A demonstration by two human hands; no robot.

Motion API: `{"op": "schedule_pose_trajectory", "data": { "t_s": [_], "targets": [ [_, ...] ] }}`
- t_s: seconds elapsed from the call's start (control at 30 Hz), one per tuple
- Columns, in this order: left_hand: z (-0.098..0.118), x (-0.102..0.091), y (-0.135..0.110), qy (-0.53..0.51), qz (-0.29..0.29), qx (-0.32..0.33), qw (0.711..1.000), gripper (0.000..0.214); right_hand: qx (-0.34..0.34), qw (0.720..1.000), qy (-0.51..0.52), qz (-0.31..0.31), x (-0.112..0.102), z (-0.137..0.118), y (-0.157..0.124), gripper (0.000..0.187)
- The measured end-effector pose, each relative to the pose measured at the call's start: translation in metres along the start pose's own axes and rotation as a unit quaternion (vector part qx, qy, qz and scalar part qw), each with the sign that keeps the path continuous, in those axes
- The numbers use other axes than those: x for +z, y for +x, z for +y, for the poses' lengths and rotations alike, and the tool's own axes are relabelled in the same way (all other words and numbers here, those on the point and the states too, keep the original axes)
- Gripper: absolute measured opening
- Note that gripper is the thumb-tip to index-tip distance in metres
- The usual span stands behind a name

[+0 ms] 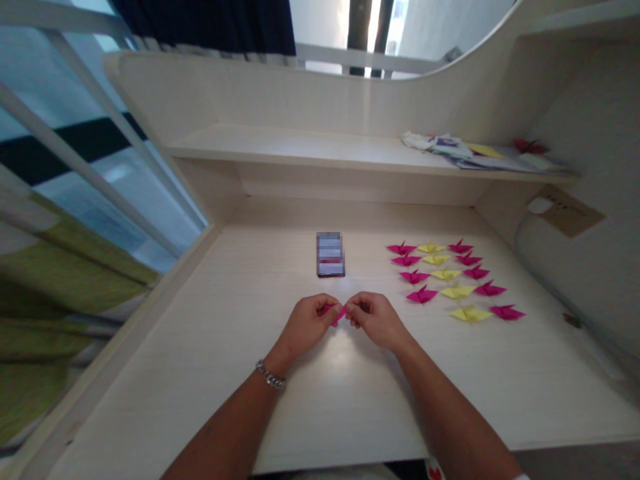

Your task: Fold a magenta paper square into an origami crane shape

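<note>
Apparently the pink paper (339, 315), pinched btwn L hand (311, 321) & R hand (376, 319), is only part-folded, w/ 14 paper birds (445, 274) done & set in rows on the table (200, 373) to the hands' right.

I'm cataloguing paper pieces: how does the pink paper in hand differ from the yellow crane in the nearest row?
The pink paper is held by the left hand, with the right hand at its edge; the yellow crane rests on the desk. The paper is pink, the crane yellow. Hands partly hide the paper, while the crane's spread shape shows fully. Both are small and brightly coloured.
</note>
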State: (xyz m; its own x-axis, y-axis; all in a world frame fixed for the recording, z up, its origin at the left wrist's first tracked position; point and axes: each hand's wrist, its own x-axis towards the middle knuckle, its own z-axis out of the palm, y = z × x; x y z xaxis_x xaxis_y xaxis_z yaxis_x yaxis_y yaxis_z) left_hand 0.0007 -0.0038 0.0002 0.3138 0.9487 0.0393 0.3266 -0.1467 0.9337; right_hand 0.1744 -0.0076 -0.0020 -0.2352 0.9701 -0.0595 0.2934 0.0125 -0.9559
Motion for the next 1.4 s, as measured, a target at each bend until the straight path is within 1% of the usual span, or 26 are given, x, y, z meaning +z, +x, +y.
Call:
{"op": "schedule_pose_trajectory", "data": {
  "t_s": [0.07,0.1,0.23,0.27,0.33,0.4,0.47,0.53,0.63,0.77,0.93,1.07,1.2,1.3,1.4],
  "targets": [
    [0.000,0.000,0.000,0.014,-0.005,0.001,1.000,0.024,-0.011,1.000,-0.019,0.003,0.000,0.001,0.000,0.018],
    [0.000,0.000,0.000,0.024,-0.004,0.003,1.000,0.025,-0.009,1.000,-0.009,-0.003,0.000,0.002,0.000,0.018],
    [0.002,-0.001,-0.002,0.061,0.015,0.017,0.998,0.024,0.021,0.994,0.106,-0.033,-0.003,0.005,0.004,0.020],
    [0.003,-0.001,-0.002,0.067,0.018,0.019,0.997,0.023,0.029,0.991,0.126,-0.023,-0.004,0.006,0.005,0.021],
    [0.003,-0.001,-0.003,0.077,0.022,0.021,0.997,0.023,0.033,0.990,0.134,-0.013,-0.006,0.006,0.005,0.022],
    [0.003,-0.001,-0.003,0.084,0.021,0.025,0.996,0.022,0.025,0.995,0.099,-0.017,-0.007,0.005,0.004,0.019],
    [0.003,0.000,-0.003,0.088,0.019,0.027,0.996,0.022,0.009,0.999,0.039,-0.020,-0.006,0.003,0.002,0.014],
    [0.002,0.000,-0.003,0.082,0.016,0.025,0.996,0.022,-0.007,1.000,-0.018,-0.010,-0.004,0.001,0.000,0.012],
    [0.002,0.000,-0.002,0.063,0.010,0.022,0.998,0.023,-0.025,0.997,-0.070,0.013,-0.001,-0.003,-0.002,0.015],
    [0.003,0.000,-0.002,0.061,0.013,0.024,0.998,0.023,-0.046,0.993,-0.106,0.023,-0.001,-0.009,-0.004,0.016],
    [0.002,0.000,-0.002,0.069,0.014,0.020,0.997,0.023,-0.061,0.990,-0.125,0.024,-0.002,-0.013,-0.006,0.016],
    [0.004,-0.001,-0.004,0.101,0.012,0.038,0.994,0.022,-0.075,0.986,-0.152,0.010,-0.004,-0.012,-0.006,0.015],
    [0.007,-0.001,-0.006,0.144,0.003,0.054,0.988,0.020,-0.102,0.973,-0.206,-0.007,-0.005,-0.012,-0.007,0.013],
    [0.010,-0.001,-0.007,0.153,-0.006,0.052,0.987,0.017,-0.118,0.963,-0.242,-0.018,-0.006,-0.017,-0.008,0.014],
    [0.012,0.000,-0.008,0.147,-0.004,0.048,0.988,0.017,-0.119,0.960,-0.253,-0.024,-0.009,-0.021,-0.009,0.015]
  ]
}}
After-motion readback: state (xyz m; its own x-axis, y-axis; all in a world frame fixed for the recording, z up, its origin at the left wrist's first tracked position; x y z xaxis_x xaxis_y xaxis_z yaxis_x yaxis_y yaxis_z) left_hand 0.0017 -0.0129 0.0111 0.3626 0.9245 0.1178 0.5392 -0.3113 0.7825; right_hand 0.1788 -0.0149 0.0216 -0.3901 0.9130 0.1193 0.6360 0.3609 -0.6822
